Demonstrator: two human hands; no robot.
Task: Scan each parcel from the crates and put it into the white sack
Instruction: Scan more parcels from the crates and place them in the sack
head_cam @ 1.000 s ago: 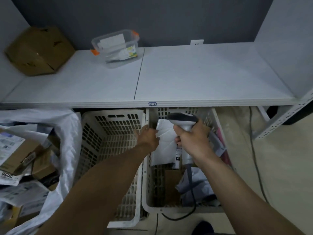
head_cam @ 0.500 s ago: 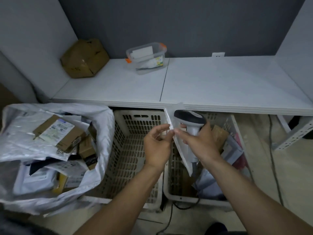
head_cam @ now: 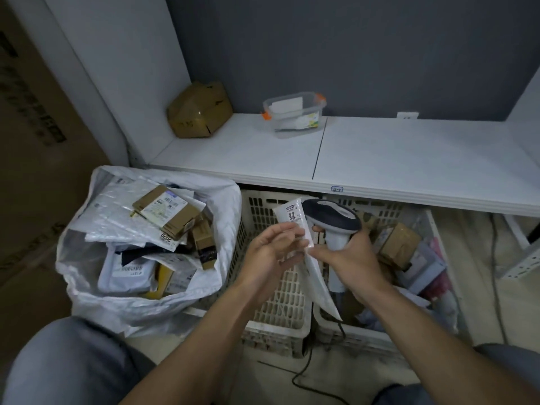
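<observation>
Right of the white sack [head_cam: 226, 200], the left hand [head_cam: 270, 254] pinches a flat white parcel [head_cam: 315, 273] in its fingers; the right hand [head_cam: 353, 258] curls its fingers round the scanner [head_cam: 333, 219].

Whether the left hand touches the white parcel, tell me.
Touching. The head view shows the left hand pinching the white parcel near its middle, no gap visible.

A dark grey wall [head_cam: 350, 54] is seen at the back, flanked on the left by a white panel [head_cam: 117, 68]. A white shelf [head_cam: 409, 159], made of two boards joined at a seam, is set against it. A crumpled cardboard box [head_cam: 200, 111] and a clear tub [head_cam: 293, 114] are placed at its rear. A socket [head_cam: 407, 115] is fitted in the wall just above the shelf. The pale floor [head_cam: 473, 244] is crossed by a black cable [head_cam: 494, 258].
</observation>
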